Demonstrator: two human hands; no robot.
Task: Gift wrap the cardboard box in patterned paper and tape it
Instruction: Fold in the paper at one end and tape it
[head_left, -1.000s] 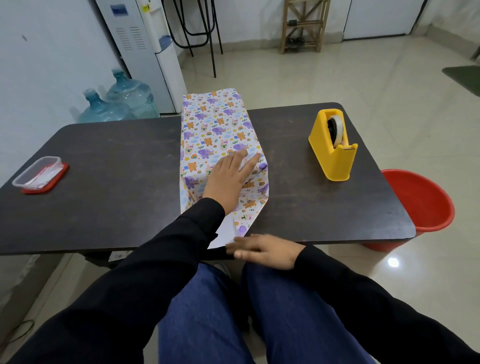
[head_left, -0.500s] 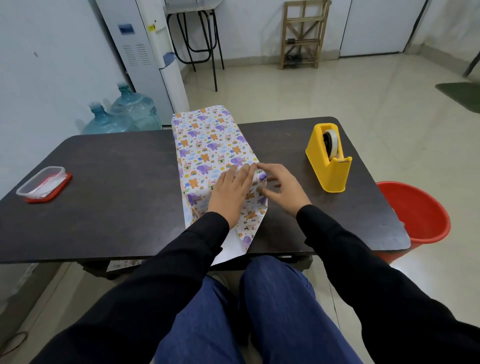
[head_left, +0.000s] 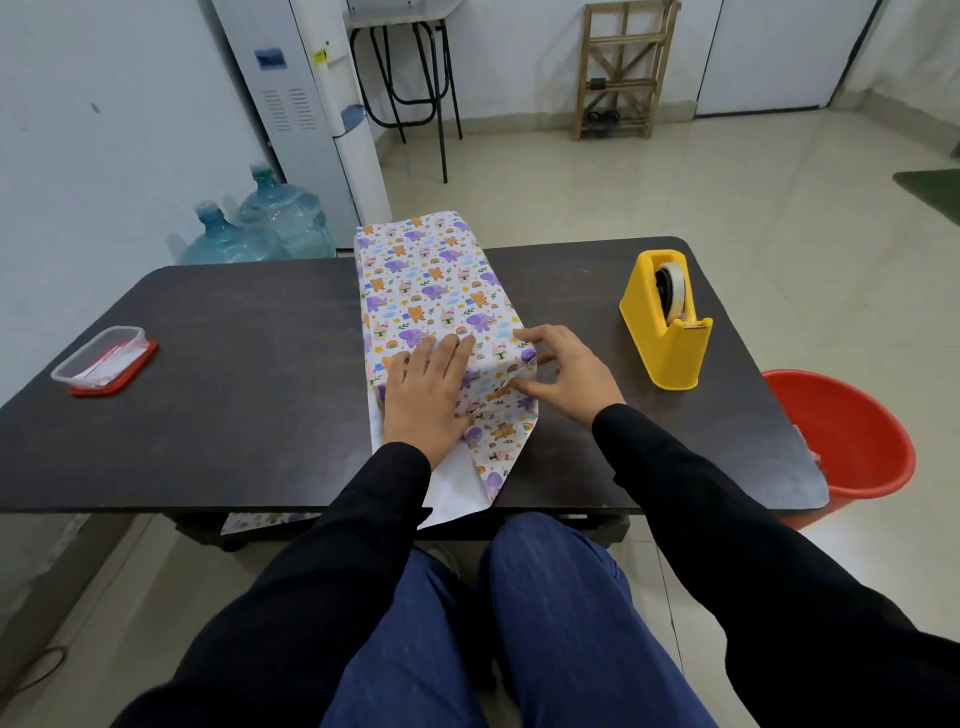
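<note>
While your left hand (head_left: 423, 395) is lying flat, fingers straight, pressing the patterned paper (head_left: 431, 280) onto the near end of the cardboard box beneath it, your right hand (head_left: 563, 376) is pinching the paper's side fold between thumb and curled fingers. The cardboard box is lying on the table (head_left: 234, 389), left of the yellow tape dispenser (head_left: 667, 327), its loose flap trailing nearer you than the dispenser.

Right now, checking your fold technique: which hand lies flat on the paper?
The left hand, palm down; the right hand pinches the paper at the side.
</note>
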